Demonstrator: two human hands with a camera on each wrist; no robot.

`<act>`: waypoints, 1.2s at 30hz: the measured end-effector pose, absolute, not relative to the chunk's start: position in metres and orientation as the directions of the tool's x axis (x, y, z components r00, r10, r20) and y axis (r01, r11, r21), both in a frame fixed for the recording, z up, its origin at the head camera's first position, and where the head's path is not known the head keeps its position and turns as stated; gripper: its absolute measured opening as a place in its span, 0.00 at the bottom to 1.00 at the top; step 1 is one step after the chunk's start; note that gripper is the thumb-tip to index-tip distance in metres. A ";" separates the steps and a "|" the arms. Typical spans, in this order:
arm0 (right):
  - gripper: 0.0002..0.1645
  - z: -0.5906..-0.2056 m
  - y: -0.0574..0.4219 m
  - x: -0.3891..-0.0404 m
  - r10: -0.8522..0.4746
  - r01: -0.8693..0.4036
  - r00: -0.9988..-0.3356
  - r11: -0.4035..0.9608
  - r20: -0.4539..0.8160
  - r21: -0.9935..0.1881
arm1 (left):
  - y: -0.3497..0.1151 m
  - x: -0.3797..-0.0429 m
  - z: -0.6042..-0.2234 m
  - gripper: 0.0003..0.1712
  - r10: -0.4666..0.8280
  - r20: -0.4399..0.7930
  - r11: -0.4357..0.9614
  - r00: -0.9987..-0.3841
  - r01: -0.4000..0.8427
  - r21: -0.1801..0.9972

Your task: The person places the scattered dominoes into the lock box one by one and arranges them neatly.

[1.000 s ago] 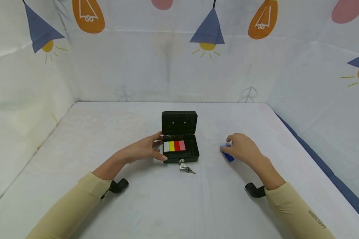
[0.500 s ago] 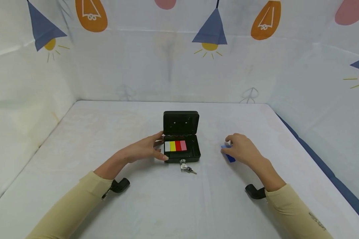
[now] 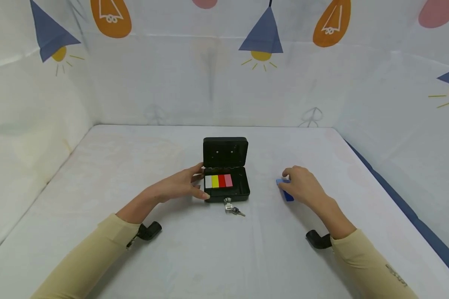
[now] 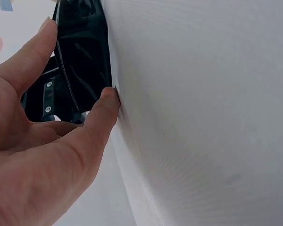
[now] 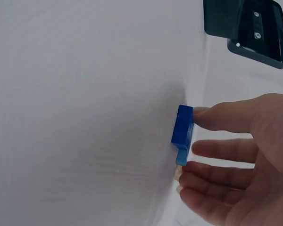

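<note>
In the head view a black metal cash box (image 3: pixel 241 192) stands with its lid raised. Side by side in its left part lie white, yellow, red and pink blocks (image 3: pixel 218 181). My left hand (image 3: pixel 176 185) rests against the box's left side, thumb at the near corner; its fingers look fairly straight in the left wrist view. A dark blue block (image 5: pixel 182 126) lies on the table to the right of the box, with a lighter blue piece (image 5: pixel 182 157) beside it. My right hand (image 3: pixel 305 185) touches the dark blue block with its thumb; the other fingers extend alongside, partly hidden from the head.
A small lock (image 3: pixel 228 205) hangs at the box's front, with keys (image 3: pixel 237 211) beside it. White cloth covers the table (image 3: pixel 217 253). Printed white sheets (image 3: pixel 179 83) wall off the back and sides. Wrist cameras (image 3: pixel 149 231) sit on both arms.
The head view shifts slightly. Both hands, the cash box and the blue block stay in about the same places.
</note>
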State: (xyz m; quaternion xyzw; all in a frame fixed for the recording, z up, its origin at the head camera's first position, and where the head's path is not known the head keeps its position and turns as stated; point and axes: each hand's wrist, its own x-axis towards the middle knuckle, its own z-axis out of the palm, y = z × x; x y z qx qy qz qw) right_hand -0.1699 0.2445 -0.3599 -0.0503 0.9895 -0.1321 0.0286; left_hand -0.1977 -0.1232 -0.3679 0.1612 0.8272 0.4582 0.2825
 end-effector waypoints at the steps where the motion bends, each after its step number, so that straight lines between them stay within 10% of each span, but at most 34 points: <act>1: 0.23 -0.360 0.245 -0.170 -0.123 -0.107 -0.991 0.955 -0.042 -0.277 | -0.123 -0.198 -0.368 0.68 0.527 -0.319 0.526 -0.788 0.008 0.850; 36: 0.28 -0.360 0.237 -0.173 -0.215 -0.188 -0.976 0.905 -0.030 -0.382 | -0.124 -0.198 -0.369 0.68 0.539 -0.308 0.522 -0.784 0.023 0.853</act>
